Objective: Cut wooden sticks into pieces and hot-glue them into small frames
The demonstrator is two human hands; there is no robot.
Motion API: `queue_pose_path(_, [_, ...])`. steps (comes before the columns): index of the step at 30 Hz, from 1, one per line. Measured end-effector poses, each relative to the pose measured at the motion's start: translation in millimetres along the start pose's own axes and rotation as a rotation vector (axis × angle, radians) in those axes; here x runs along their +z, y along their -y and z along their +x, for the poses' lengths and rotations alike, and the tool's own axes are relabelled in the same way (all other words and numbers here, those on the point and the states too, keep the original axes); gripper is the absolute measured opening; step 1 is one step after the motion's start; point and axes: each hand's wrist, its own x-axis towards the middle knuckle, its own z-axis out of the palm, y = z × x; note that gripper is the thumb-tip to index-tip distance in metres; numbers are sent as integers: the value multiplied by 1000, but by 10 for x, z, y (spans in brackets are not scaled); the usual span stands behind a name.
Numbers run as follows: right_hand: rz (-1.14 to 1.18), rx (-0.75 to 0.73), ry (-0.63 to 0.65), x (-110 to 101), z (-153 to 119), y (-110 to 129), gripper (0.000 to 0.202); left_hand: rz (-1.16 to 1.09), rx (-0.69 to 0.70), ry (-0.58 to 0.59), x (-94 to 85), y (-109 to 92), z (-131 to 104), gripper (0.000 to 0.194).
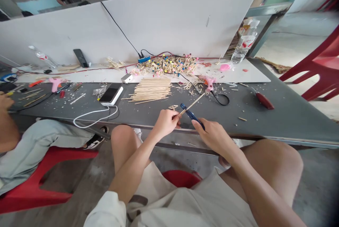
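Observation:
My left hand [167,122] is closed around the near end of a thin wooden stick [196,100], which slants up to the right over the table's front edge. In my right hand [214,132] is a pair of dark blue cutting pliers [194,117], its fingers wrapped round the handles. The pliers' jaws are at the stick, close to my left fingers; whether they bite into it I cannot tell. Just behind my left hand lie small joined stick pieces [173,107]. A pile of long wooden sticks [152,90] lies on the table beyond.
Behind are a heap of short sticks with coloured balls [169,64], a pink glue gun [209,83] with a looped cable, and a white power bank with a phone [111,94]. A red-handled tool [264,100] lies right. At left sits another person [7,124].

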Motion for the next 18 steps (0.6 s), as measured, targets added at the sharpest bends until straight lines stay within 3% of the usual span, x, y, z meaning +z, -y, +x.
queue_pose_path(8, [20,-72,45,-8,-47,14,49,34,-49,51,-52,5,6,21])
queue_pose_path(18, [-31,-28,88,29,-34,2,50,84,-54,102,-97,-37,11,28])
